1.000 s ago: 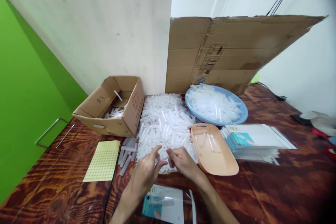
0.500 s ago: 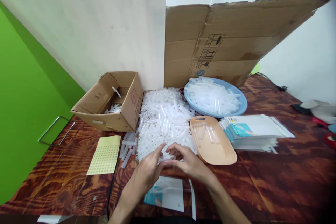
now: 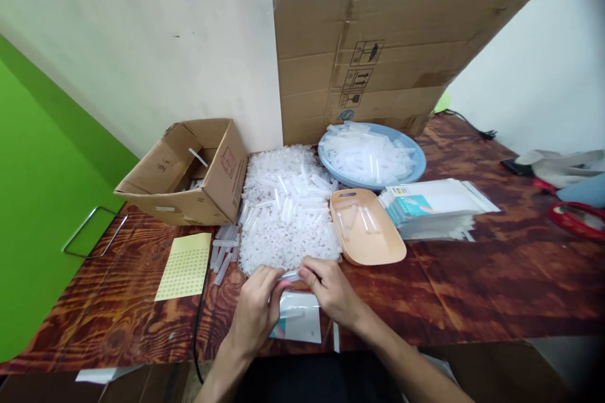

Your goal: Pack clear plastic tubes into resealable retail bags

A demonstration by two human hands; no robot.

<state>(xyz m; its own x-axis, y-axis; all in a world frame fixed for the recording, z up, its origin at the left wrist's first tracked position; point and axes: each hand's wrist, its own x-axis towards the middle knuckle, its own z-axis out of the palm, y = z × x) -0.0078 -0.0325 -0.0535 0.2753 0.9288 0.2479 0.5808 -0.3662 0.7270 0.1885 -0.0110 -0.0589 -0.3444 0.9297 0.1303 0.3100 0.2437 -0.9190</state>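
Observation:
Between my two hands is a clear plastic tube (image 3: 289,276), held roughly level at the near edge of a heap of small translucent pieces (image 3: 283,245). My left hand (image 3: 256,303) is closed around its left end, and my right hand (image 3: 329,289) pinches the right end. Just below them a white and teal printed packet (image 3: 305,320) lies on the table, partly hidden by the left hand. More clear tubes lie on top of the heap, and a few sit in a tan tray (image 3: 385,249) to the right.
A cardboard box (image 3: 189,204) stands left of the heap, beside a yellow sticker sheet (image 3: 182,271) and loose tubes (image 3: 222,272). Behind the tray is a blue basin (image 3: 326,167) of translucent pieces. Stacked packets (image 3: 444,201) and red tape (image 3: 574,221) lie right; a cardboard sheet (image 3: 312,69) leans behind.
My hands have closed in on the tube, which now shows plainly between them. The fingers were more arched before. The camera view has shifted, so the table scene sits higher and further left.

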